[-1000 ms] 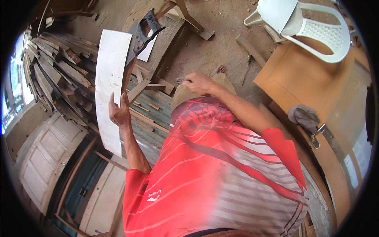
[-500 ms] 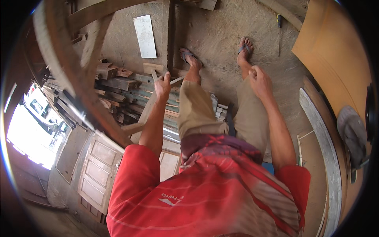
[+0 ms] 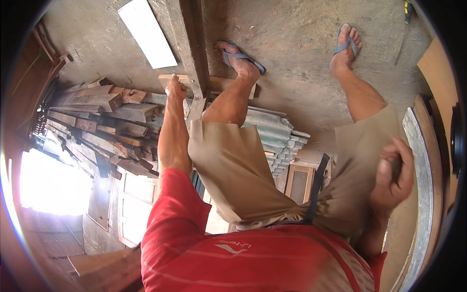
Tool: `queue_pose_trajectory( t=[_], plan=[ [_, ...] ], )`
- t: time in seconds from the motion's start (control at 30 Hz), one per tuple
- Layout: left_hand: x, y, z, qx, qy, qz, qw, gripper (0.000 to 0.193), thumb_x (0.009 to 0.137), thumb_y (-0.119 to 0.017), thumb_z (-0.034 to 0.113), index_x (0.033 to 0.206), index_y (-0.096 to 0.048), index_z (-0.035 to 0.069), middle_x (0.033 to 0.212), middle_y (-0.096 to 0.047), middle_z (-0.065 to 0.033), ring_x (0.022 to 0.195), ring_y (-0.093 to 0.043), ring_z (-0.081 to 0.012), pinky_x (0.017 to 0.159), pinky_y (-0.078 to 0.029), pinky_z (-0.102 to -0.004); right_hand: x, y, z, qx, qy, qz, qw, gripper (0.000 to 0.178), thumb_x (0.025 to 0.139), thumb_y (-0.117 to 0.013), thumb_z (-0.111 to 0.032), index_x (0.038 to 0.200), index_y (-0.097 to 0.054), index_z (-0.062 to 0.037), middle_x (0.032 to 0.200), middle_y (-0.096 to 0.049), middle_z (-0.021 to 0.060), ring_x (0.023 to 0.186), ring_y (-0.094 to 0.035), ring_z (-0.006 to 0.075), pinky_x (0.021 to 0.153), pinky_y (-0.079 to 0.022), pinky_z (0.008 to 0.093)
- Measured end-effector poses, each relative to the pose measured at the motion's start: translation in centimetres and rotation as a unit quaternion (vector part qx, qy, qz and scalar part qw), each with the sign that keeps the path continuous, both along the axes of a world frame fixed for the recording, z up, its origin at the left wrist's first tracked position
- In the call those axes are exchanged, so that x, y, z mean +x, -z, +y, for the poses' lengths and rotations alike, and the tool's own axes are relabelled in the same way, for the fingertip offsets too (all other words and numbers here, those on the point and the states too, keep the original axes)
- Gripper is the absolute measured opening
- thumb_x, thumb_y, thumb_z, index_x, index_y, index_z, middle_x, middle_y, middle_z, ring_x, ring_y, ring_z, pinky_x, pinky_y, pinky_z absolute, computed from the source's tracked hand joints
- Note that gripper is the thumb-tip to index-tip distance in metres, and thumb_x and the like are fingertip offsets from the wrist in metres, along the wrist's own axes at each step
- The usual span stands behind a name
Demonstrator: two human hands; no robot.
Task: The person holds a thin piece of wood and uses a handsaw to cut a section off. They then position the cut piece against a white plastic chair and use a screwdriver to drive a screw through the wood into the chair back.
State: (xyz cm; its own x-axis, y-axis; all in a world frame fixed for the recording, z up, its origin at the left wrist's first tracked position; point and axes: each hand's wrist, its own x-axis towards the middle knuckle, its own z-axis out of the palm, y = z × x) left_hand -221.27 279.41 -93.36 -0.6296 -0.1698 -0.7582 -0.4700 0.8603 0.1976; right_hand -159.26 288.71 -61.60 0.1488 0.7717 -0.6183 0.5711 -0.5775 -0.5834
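Note:
My left hand [image 3: 176, 88] is stretched forward, fingers curled closed, beside the lower end of a brown wooden post [image 3: 188, 46]. What those fingers hold, if anything, is hidden. A short wooden board [image 3: 221, 84] lies just behind that hand, across the foot of the post. My right hand [image 3: 395, 177] is raised over my right thigh, slightly blurred. Its fingers are bent and apart from the thumb, and no object shows in it.
Stacked timber offcuts [image 3: 102, 114] lie on the left, corrugated sheets [image 3: 272, 131] behind my left leg. A white panel [image 3: 147, 34] lies on the floor ahead. A yellow-and-black-handled screwdriver [image 3: 407, 12] is at far right. Grey-faced boards [image 3: 422, 180] stand along the right side.
My right hand has moved back and right, and its fingers have loosened. My left hand has shifted left of the post. My legs are wider apart; the curved wooden frame has left the upper-left view.

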Motion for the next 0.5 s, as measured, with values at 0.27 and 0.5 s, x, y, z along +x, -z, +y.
queue_pose_trajectory(
  t=[0.27, 0.5],
  plan=[
    [-6.5, 8.8, 0.6, -0.037, -0.179, -0.065, 0.981, 0.060, 0.094, -0.049, 0.066, 0.072, -0.029, 0.014, 0.061, -0.023, 0.0019, 0.049, -0.027, -0.0128, 0.043, -0.022, -0.0256, -0.9, 1.3, 1.1, 0.040, -0.050, -0.087, 0.994, 0.066, 0.098, -0.052, -0.048, 0.128, -0.052, 0.0112, 0.100, -0.057, 0.0138, 0.088, -0.053, 0.0200, 0.082, -0.044, 0.0338],
    [-6.7, 11.1, 2.9, -0.002, -0.287, 0.006, 0.958, 0.062, 0.089, -0.058, 0.067, 0.083, -0.033, 0.010, 0.065, -0.027, 0.0010, 0.052, -0.027, -0.0129, 0.046, -0.024, -0.0259, -1.6, 2.2, 2.3, 0.047, -0.096, -0.094, 0.990, 0.069, 0.099, -0.048, -0.055, 0.127, -0.051, 0.0085, 0.099, -0.055, 0.0117, 0.089, -0.052, 0.0188, 0.086, -0.043, 0.0348]
  ],
)
